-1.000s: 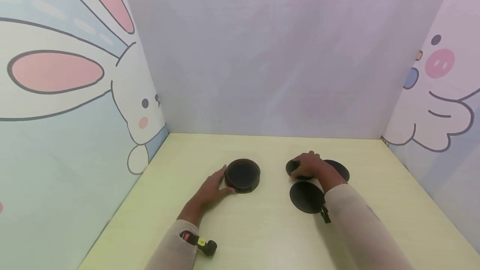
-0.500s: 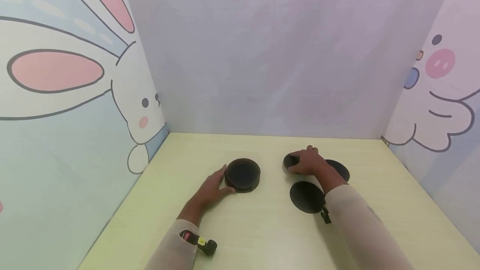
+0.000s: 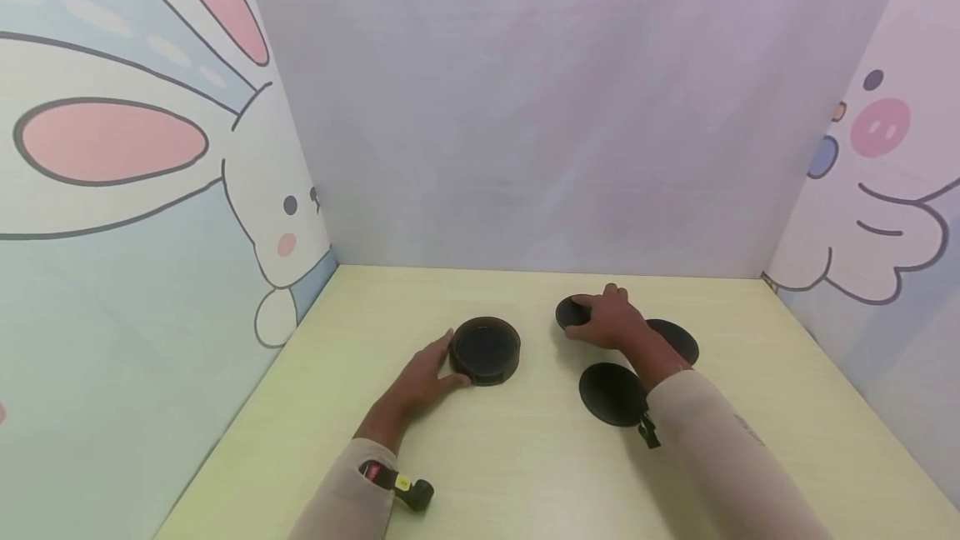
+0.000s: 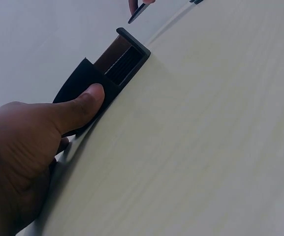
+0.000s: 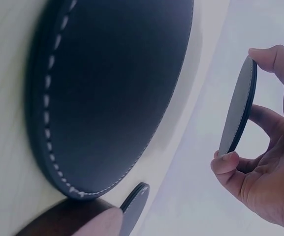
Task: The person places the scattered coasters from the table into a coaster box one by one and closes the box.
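My left hand [image 3: 422,380] grips the side of a round black coaster holder [image 3: 489,379] standing on the table, thumb at the near edge. In the left wrist view the thumb presses the holder's wall [image 4: 80,86] beside a cutout, where dark layers show inside. Right of the holder, my right hand [image 3: 613,322] pinches a thin round black coaster [image 3: 567,313] by its edges. The right wrist view shows this coaster [image 5: 239,110] tilted between thumb and fingers, raised off the table. Two more coasters lie on the table: one [image 3: 611,394] below the right forearm, another [image 3: 677,341] behind it.
The pale wooden table [image 3: 525,465] meets a grey cloth wall [image 3: 510,123] at the back. Printed cartoon panels stand on the left [image 3: 150,298] and right [image 3: 885,190]. A black strap with a small camera [image 3: 405,488] sits on the left wrist.
The right hand has lifted its coaster and carried it left and away from me, off the other two. The left hand and the holder have stayed in place.
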